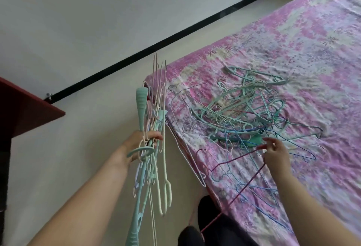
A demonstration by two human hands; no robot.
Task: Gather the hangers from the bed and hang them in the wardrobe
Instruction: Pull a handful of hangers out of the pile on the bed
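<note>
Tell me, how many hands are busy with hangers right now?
2. The left hand grips a bundle of hangers over the floor beside the bed. The right hand pinches a dark red wire hanger lying on the bed.

Pink floral bedsheet, teal, blue and white hangers, dark red wire hanger, reddish-brown cabinet

Both forearms were bare all the way to the frame edge, so no sleeves were showing, and there were no rings, watch or bracelets on either of the hands, left or right. Fingernails looked short and plain. Down at the bottom the person had on dark, basically black trousers.
</note>
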